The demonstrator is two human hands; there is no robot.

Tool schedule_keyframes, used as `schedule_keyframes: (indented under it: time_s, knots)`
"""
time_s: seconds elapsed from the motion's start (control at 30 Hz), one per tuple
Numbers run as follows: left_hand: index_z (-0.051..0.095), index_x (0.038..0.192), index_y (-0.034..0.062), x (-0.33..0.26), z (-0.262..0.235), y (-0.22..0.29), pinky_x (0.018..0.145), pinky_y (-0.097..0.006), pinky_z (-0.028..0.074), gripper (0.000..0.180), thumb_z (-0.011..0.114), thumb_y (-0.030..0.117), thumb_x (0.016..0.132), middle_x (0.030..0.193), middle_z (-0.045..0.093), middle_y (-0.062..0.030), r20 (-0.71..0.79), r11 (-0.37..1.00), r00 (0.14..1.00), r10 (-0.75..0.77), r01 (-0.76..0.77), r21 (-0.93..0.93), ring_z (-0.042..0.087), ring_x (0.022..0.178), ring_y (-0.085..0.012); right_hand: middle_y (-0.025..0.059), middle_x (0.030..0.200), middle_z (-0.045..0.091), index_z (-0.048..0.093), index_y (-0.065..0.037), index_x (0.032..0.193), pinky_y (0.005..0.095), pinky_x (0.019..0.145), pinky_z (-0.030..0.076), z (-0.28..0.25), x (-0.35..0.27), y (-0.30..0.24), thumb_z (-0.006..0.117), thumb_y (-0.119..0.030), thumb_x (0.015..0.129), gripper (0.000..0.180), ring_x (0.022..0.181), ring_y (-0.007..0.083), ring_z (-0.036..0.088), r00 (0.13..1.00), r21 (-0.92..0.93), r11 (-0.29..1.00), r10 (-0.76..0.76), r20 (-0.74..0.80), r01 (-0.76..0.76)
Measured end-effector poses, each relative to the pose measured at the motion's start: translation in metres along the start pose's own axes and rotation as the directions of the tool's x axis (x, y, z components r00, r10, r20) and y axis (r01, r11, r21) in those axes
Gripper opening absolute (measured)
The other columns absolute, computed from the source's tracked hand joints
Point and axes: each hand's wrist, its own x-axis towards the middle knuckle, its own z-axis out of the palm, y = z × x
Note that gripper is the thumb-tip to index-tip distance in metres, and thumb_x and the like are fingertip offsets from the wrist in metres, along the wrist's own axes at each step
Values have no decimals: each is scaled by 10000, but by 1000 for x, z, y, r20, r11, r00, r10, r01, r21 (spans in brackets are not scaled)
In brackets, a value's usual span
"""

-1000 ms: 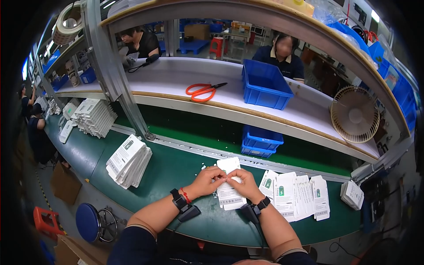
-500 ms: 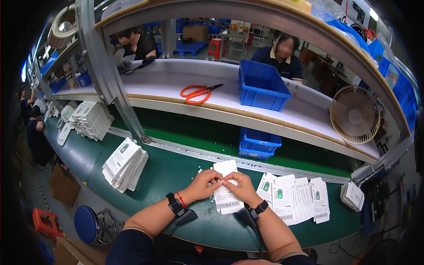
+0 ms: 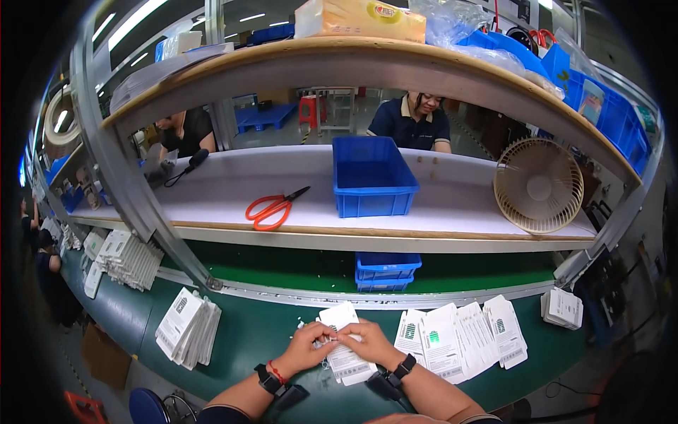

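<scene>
On the green conveyor belt (image 3: 268,339), just below the stacked blue plastic bins (image 3: 387,271), lies a small pile of flat white paper packets (image 3: 347,357). The left hand (image 3: 307,348) and right hand (image 3: 369,340) meet over it, fingertips pinching the top packet's edge. Right of the pile, more white packets with green marks (image 3: 459,336) lie fanned out.

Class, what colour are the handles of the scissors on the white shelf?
Orange-red, clearest in the head view: scissors.

Left wrist (image 3: 270,378): black band, thin red bracelet beside.
Right wrist (image 3: 402,367): black band.
Forearms: bare, no sleeves.
</scene>
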Motion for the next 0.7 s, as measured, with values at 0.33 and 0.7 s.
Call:
schedule_keyframes:
  time_s: [0.33, 0.7]
  knots:
    - [651, 868, 16, 6, -5, 3, 637, -265, 469, 104, 695, 39, 778, 825, 624, -85, 13, 999, 1000, 17, -16, -48, 569, 724, -173, 139, 882, 650, 692, -64, 901, 321, 729, 492, -1, 4, -11, 687, -133, 818, 109, 821, 274, 638, 1000, 45, 999, 0, -15, 0]
    - [634, 854, 18, 6, -5, -4, 648, -276, 470, 100, 679, 28, 766, 852, 623, -89, 41, 999, 999, 26, -25, -39, 573, 740, -183, 245, 1235, 476, 580, -72, 1192, 401, 903, 431, 1, 5, -29, 675, -234, 845, 395, 1095, 367, 515, 990, -85, 993, -87, -107, 78]
